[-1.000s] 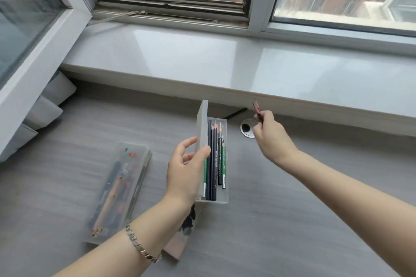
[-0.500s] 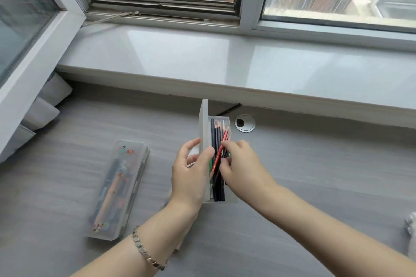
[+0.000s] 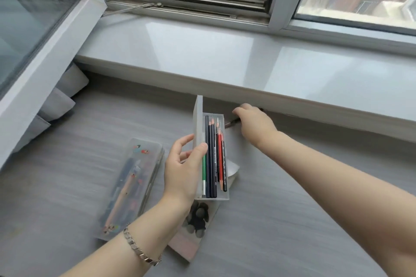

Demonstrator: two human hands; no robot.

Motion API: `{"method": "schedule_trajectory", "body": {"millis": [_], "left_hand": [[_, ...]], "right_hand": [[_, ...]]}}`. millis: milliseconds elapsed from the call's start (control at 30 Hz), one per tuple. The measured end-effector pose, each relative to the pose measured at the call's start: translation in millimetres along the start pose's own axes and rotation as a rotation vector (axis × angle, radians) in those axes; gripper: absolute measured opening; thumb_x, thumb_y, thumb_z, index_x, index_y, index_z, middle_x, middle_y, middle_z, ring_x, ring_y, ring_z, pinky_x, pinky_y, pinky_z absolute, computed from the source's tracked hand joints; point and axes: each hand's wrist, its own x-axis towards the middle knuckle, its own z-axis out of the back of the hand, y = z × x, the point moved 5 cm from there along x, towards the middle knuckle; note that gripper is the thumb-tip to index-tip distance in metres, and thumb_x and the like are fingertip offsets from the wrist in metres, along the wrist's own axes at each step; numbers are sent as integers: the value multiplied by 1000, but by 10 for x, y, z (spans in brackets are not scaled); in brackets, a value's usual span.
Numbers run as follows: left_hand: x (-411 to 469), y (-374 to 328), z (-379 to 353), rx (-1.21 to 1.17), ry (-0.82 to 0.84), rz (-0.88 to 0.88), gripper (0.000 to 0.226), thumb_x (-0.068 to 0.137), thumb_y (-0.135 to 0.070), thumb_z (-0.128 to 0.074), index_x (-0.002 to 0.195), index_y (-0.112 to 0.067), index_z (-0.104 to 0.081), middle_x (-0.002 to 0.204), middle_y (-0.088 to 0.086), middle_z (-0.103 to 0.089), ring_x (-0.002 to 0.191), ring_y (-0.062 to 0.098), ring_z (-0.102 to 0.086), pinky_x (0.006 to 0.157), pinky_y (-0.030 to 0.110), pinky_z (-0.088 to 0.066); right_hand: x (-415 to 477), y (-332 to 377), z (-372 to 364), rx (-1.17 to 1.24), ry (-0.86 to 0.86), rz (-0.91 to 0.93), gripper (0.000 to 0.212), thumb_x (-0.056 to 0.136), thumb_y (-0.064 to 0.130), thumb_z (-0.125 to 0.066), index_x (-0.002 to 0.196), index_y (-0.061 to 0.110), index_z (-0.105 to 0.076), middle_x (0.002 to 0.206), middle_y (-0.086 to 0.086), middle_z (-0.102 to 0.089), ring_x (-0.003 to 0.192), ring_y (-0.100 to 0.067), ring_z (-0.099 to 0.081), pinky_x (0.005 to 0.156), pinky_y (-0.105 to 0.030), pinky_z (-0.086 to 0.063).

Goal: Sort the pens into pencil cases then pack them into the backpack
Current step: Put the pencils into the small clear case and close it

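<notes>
In the head view, the left hand (image 3: 184, 168) gripped a frosted translucent plastic pencil case (image 3: 199, 119). The thumb curled over its left rim and the fingers lay behind the lid, which stood upright. The case sat near the middle of the grey wood-grain table (image 3: 292, 220), its near end propped on a flat pink case with a dark flower print (image 3: 193, 238). Inside lay a row of wooden pencils (image 3: 212, 155), green, dark, red and black, with their points toward the table's far edge.

The right hand (image 3: 254, 126) reached past the case's far right corner, just under the white window sill (image 3: 225, 56). Its fingers were curled round a slim dark pencil (image 3: 233, 122), of which only one end showed. A second translucent pencil case with cartoon stickers (image 3: 131, 184) lay closed and full of pens toward the table's left side. No backpack was in view.

The pencils looked light and stiff, likely to roll, and their points brittle. A pinch at mid-shaft seemed best, laying each one parallel to the row. The open case appeared rigid, smooth and light, so it would be safest held by its long walls while the lid was shut.
</notes>
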Motion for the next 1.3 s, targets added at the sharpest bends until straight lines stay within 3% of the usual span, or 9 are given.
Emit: {"method": "schedule_trajectory", "body": {"millis": [267,467,567,667,833,933,1033,1167,1300], "left_hand": [[46,5,32,6,14,6,26,88,-28,-59,113,-33,-54,107,5,-63,100,11,-57,69,16,-39],[-163,59,-44,9,53,-6,27,88,-28,-59,113,-34,-53,109,5,-63,105,16,-57,71,19,-41],[-347,79,-165,3,93,-16,25,87,-25,-61,110,-34,-55,109,8,-64,103,18,-60,74,20,-44],[-582,72,-304,-70,142,-24,23,86,-17,-64,102,-31,-58,103,14,-66,93,22,-64,77,27,-51],[-900,85,-425,-110,187,-70,25,87,-13,-63,95,-36,-57,99,11,-65,83,9,-66,75,22,-53],[-1062,83,-471,-101,208,-137,28,90,-12,-57,96,-39,-54,100,6,-63,77,-5,-64,61,5,-46],[-1199,64,-532,-86,224,-224,31,85,-25,-64,95,-52,-53,106,2,-62,95,7,-63,72,15,-49],[-1398,152,-606,-7,237,-385,43,65,-42,-60,107,-51,-52,112,0,-59,106,3,-57,79,11,-49],[-1478,291,-654,34,267,-390,46,66,-39,-62,110,-48,-50,118,0,-52,109,-3,-52,79,6,-46]], "right_hand": [[-26,-114,-204,-387,99,87,33,87,6,-46,120,6,-42,117,-14,-53,105,-33,-52,77,-38,-44],[-786,-134,57,836,-188,-304,43,86,9,-51,128,13,-45,73,-2,-48,62,-14,-48,57,-23,-40],[-1199,61,115,1058,-160,-256,49,88,7,-54,134,19,-40,71,-5,-49,45,-13,-51,44,-23,-45],[-1485,144,94,869,-162,-194,53,86,12,-59,135,23,-41,71,-3,-54,57,-20,-59,58,-33,-54],[-1931,128,52,592,-403,-130,47,84,17,-64,128,17,-50,84,18,-41,78,10,-45,73,-3,-34],[-2238,-2,-46,917,-554,-365,43,91,24,-55,131,22,-41,112,10,-41,106,0,-41,92,-16,-33],[-2366,-20,-381,1547,-362,-704,42,96,39,-40,136,25,-37,133,5,-45,116,-10,-47,96,-28,-38],[-2454,122,-571,2201,-184,-773,44,99,42,-31,124,15,-55,119,-11,-65,108,-24,-63,84,-38,-53],[-2535,147,-588,2324,-229,-850,39,99,33,-38,117,5,-59,106,-12,-69,97,-22,-66,79,-34,-54]]}}
